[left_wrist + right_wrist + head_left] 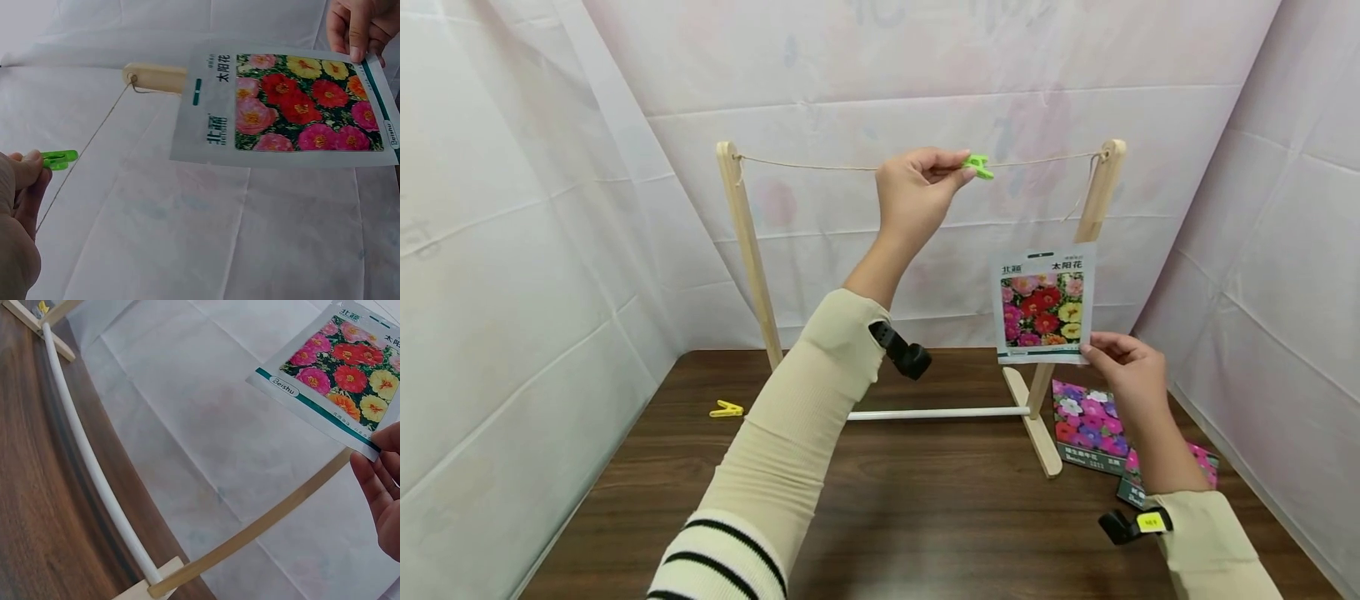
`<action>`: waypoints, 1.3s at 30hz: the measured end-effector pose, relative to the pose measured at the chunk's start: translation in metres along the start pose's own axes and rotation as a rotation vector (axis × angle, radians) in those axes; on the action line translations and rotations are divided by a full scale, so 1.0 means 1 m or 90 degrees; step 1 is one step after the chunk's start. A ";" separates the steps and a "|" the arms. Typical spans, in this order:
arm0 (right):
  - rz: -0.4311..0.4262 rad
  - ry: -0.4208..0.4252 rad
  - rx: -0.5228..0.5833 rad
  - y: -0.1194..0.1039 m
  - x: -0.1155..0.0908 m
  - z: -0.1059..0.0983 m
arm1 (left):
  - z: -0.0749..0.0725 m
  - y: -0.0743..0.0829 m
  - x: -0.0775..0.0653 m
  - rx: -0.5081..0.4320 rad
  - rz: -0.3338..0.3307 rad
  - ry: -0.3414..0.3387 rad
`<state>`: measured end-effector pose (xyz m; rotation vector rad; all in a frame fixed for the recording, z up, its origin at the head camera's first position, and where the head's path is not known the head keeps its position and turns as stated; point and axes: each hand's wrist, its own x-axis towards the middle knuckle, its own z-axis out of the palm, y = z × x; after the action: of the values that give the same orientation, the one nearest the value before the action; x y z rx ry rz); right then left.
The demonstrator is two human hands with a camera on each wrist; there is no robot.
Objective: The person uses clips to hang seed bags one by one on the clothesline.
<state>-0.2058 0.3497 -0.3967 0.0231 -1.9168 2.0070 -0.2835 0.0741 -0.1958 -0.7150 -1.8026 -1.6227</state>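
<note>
Soft, even brightness in the head view; dimmer, greyer light in the left wrist view.
In the head view, diffuse light whitens the pale fabric backdrop with faint pink prints [827, 258], and a hazy sheen lies on the dark brown wood-grain table [925, 517]. The left wrist view glows at its upper left corner, while the person's left hand [19, 212] looks shaded. In the right wrist view, lens distortion bows the long white rod [95, 464]; the flower-printed white packet [350, 369] keeps its larger lettering legible.
</note>
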 end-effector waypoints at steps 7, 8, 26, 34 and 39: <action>-0.005 0.026 0.008 -0.009 0.009 0.010 | 0.005 -0.008 0.001 0.047 -0.004 0.005; -0.007 0.031 0.010 -0.010 0.010 0.011 | 0.005 -0.008 0.001 0.052 -0.010 0.003; -0.025 0.059 0.005 -0.031 0.033 0.036 | 0.025 0.008 0.005 0.132 -0.049 -0.061; -0.041 0.071 0.045 -0.039 0.037 0.048 | 0.032 0.018 0.008 0.195 -0.047 -0.093; -0.046 0.077 0.088 -0.042 0.038 0.052 | 0.037 0.023 0.008 0.224 -0.047 -0.118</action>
<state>-0.2421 0.3096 -0.3424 0.0074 -1.6775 2.0410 -0.2749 0.1133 -0.1767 -0.6589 -2.1972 -1.2657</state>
